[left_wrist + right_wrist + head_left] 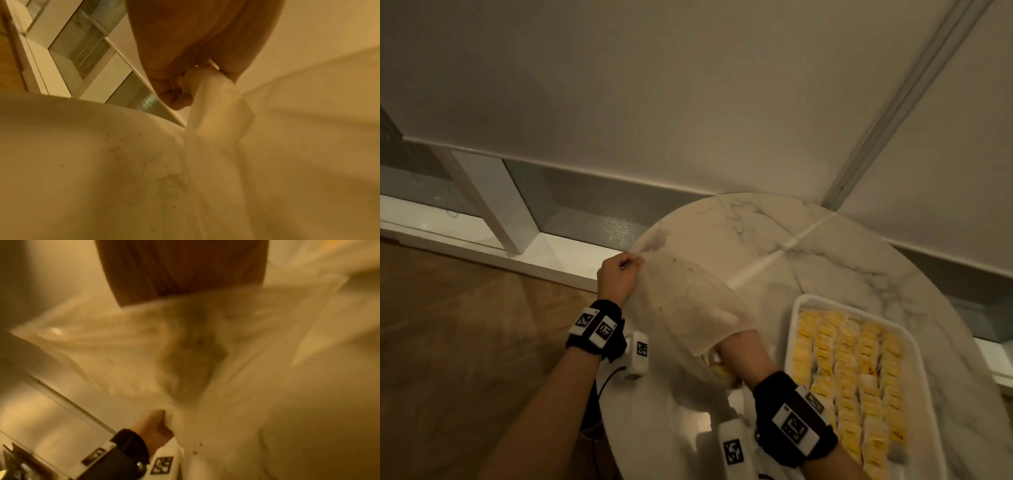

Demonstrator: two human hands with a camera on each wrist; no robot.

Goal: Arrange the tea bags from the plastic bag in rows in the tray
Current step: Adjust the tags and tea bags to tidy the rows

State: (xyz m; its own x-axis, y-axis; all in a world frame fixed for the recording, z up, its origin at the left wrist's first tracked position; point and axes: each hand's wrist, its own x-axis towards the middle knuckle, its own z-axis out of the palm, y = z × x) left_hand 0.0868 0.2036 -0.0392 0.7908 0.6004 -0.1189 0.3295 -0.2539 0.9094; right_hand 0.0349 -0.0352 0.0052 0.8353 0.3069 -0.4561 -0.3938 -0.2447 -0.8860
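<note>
A translucent plastic bag (681, 291) is held up over the left side of the round marble table (756, 233). My left hand (619, 274) pinches the bag's far corner, which the left wrist view shows as a bunched strip (216, 105) under curled fingers (176, 97). My right hand (717, 313) is deep inside the bag, a blur behind the plastic, so its fingers cannot be made out. A bit of yellow tea bag (722, 371) shows at the bag's mouth by my right forearm. The white tray (796, 308) on the right holds several rows of yellow tea bags (849, 370).
The table's left edge runs just beside my left hand, with wooden floor (465, 325) below it. A pale wall and a low window frame (493, 205) stand behind. The tray lies close to the table's right rim.
</note>
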